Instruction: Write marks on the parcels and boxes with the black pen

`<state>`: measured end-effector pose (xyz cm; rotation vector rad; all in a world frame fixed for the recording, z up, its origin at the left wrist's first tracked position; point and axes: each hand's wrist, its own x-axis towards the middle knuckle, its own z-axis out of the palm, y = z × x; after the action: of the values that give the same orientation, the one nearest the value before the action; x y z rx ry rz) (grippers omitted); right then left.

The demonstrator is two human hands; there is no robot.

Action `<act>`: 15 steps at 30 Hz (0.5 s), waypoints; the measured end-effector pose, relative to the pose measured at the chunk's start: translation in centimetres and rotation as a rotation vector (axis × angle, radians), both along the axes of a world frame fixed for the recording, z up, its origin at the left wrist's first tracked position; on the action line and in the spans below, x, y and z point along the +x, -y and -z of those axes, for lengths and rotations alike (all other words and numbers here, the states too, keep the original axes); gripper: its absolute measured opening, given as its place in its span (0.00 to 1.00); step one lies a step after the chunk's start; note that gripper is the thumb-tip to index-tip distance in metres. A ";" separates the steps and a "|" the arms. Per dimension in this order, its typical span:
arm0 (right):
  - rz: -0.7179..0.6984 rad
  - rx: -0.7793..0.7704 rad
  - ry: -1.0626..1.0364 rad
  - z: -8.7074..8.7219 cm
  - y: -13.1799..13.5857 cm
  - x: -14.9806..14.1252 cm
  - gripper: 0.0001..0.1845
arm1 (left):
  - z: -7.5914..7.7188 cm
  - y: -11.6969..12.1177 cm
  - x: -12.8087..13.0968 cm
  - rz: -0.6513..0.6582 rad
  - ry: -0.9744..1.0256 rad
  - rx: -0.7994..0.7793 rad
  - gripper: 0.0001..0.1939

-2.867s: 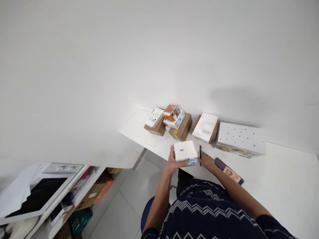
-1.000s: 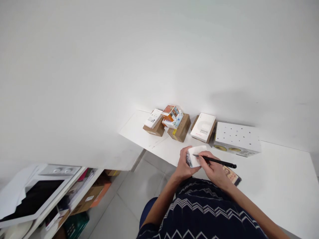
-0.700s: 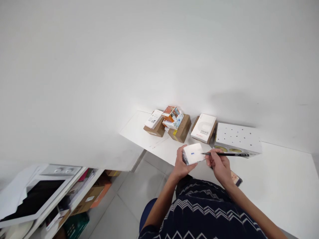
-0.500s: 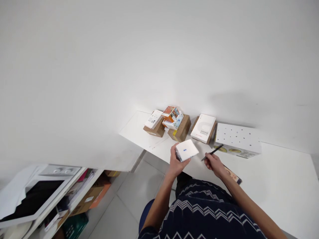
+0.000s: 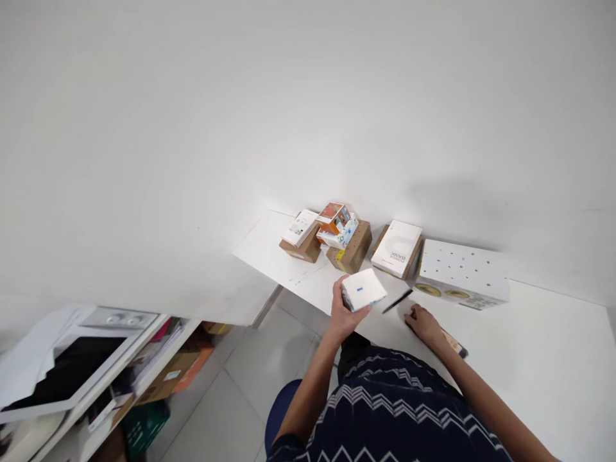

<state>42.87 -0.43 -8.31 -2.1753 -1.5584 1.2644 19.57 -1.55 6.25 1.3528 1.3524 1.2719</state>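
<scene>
My left hand (image 5: pixel 344 314) is closed around a small white box (image 5: pixel 364 290) with a blue mark on its top face, held above the table's front edge. A black pen (image 5: pixel 397 301) lies on the white table just right of that box. Beside the pen, my right hand (image 5: pixel 425 326) is low over the table with its fingers curled together. Something small and dark shows at its fingertips, too small to name. A phone (image 5: pixel 455 343) lies partly hidden under my right wrist.
Along the wall stand brown cartons (image 5: pixel 351 252) with smaller boxes on top, a white power bank box (image 5: pixel 397 247) on another carton, and a large dotted white box (image 5: pixel 462 269). At lower left a shelf unit (image 5: pixel 158 350) holds boxes, with a microwave-like appliance (image 5: pixel 81 359) on top.
My right hand has let go of the pen, which now lies on the table, and has drawn slightly right and down. My left hand still holds the white box in nearly the same place.
</scene>
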 end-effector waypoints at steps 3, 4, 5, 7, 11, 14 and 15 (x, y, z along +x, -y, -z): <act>-0.074 0.076 0.231 0.4 2.0 1.5 0.31 | 0.3 -0.2 0.0 0.005 0.027 0.002 0.40; -0.122 0.097 0.331 0.7 2.7 1.8 0.34 | 0.3 -0.3 0.0 0.007 0.034 0.000 0.40; -0.180 0.119 0.424 0.9 3.2 2.1 0.36 | 0.4 -0.4 0.0 0.009 0.037 -0.001 0.40; -0.299 0.168 0.542 1.4 4.0 2.4 0.36 | 0.5 -0.4 0.0 0.015 0.037 -0.001 0.40; -0.405 0.234 0.534 1.7 4.2 2.8 0.33 | 0.4 -0.4 -0.1 0.000 0.032 -0.001 0.40; -0.335 0.245 0.396 1.2 3.8 3.5 0.34 | 0.5 -0.5 -0.2 -0.012 0.054 -0.008 0.41; -0.278 0.239 0.288 0.8 3.6 3.8 0.35 | 0.5 -0.5 -0.3 -0.012 0.063 -0.008 0.41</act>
<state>46.69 -4.04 -9.10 -2.1120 -2.0638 0.7955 19.31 -1.06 5.71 1.2903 1.3232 1.3055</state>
